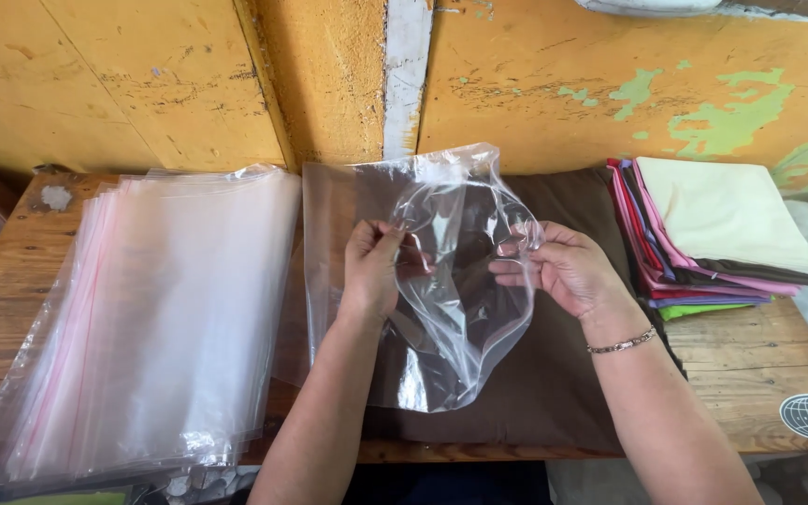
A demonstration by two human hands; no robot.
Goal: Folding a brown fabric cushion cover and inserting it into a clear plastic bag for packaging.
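A single head-worn camera looks steeply down and forward from close above a wooden table, facing a yellow wall that fills the top of the frame. The wearer's forearms enter from the bottom edge. The table's left and right ends run out of frame.

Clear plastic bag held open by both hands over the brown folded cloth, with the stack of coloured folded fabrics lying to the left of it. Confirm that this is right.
Not quite. The head view shows the stack of coloured folded fabrics to the right of the clear plastic bag; the pile of clear plastic bags lies on the left.
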